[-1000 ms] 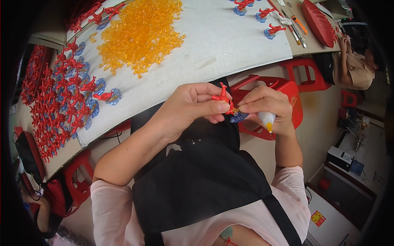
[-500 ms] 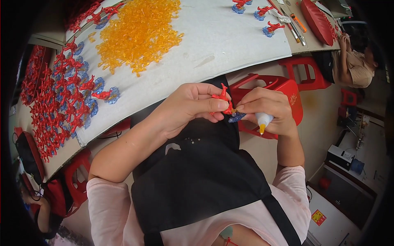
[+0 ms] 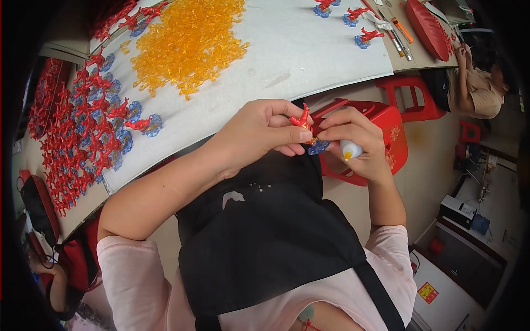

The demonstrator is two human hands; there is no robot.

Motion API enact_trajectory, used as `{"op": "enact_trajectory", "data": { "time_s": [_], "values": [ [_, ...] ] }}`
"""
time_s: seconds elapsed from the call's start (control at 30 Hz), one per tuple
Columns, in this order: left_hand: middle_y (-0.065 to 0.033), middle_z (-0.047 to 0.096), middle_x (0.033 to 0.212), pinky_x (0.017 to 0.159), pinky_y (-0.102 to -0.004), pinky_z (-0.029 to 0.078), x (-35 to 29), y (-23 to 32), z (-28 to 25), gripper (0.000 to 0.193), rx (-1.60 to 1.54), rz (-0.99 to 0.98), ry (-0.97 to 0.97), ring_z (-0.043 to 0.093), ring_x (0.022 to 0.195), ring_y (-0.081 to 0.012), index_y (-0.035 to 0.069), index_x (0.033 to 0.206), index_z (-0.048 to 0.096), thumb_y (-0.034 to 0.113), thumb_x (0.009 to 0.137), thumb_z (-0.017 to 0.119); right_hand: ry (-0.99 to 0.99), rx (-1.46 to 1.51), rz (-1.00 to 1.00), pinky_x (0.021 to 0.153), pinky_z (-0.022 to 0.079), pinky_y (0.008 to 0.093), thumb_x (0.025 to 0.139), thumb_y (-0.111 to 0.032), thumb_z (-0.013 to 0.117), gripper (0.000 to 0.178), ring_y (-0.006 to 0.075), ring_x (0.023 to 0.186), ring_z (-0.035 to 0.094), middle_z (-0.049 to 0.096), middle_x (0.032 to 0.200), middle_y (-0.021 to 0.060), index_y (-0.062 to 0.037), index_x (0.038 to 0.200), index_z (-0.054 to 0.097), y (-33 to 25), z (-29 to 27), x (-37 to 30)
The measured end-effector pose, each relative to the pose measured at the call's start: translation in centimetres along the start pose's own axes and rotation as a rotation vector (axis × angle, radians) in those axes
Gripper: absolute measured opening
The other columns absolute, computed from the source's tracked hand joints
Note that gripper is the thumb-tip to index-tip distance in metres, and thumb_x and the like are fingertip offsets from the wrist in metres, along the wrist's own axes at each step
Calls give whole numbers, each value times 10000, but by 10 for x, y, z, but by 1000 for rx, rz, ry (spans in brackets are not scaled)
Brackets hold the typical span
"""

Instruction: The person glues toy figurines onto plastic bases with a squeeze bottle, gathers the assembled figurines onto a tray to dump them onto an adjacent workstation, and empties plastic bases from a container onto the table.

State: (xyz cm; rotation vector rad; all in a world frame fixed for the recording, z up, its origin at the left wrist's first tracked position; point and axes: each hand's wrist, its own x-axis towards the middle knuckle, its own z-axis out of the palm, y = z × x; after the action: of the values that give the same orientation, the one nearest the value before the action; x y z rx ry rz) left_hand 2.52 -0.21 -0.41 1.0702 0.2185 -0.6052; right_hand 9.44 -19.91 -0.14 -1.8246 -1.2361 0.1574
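Above my black apron, my left hand [image 3: 256, 132] is closed around a small red figurine [image 3: 301, 119], pinched between thumb and fingers. Under the figurine, a translucent blue base [image 3: 318, 148] shows, partly hidden by fingers. My right hand [image 3: 361, 132] grips a white glue bottle [image 3: 351, 149] against the palm, its yellow nozzle angled down and away from the figurine. The thumb and forefinger of that same hand are at the blue base and figurine. Whether a tiny piece sits between those fingertips is too small to tell.
A white-covered table [image 3: 292, 55] spans the top, bearing a heap of amber plastic pieces [image 3: 187, 44]. Red figurines on blue bases [image 3: 94, 121] crowd its left side. An orange cutter [image 3: 402, 30] lies near a red tray [image 3: 426, 28]. Red stools [image 3: 395, 135] stand beyond my right hand.
Both hands have risen slightly with the figurine. The glue bottle has turned, so its nozzle looks shorter. My left elbow has swung outward to the left.
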Motion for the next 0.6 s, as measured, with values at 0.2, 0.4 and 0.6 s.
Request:
{"op": "enact_trajectory", "data": {
  "time_s": [0.2,0.4,0.6],
  "values": [
    [-75,605,830,673,-203,476,-2,4,-1,261,65,41,40,584,709,-103,7,1018,512,79,778,585,51,-38,-11,568,448,261,637,-8,673,195,178,699,560,553,803,83,-31,826,632,-2,6,2],
    [-77,609,791,656,-195,465,4,1,2,250,34,-3,76,576,701,-97,-3,985,518,80,762,592,49,39,50,595,457,260,635,-14,687,201,179,719,571,565,805,90,-33,828,634,2,5,1],
    [-77,610,774,630,-190,456,7,9,12,226,52,2,127,565,666,-90,-11,943,536,81,745,595,120,85,68,641,472,269,647,3,682,180,184,749,581,577,825,97,-30,816,628,9,4,-3]
  ]
}}
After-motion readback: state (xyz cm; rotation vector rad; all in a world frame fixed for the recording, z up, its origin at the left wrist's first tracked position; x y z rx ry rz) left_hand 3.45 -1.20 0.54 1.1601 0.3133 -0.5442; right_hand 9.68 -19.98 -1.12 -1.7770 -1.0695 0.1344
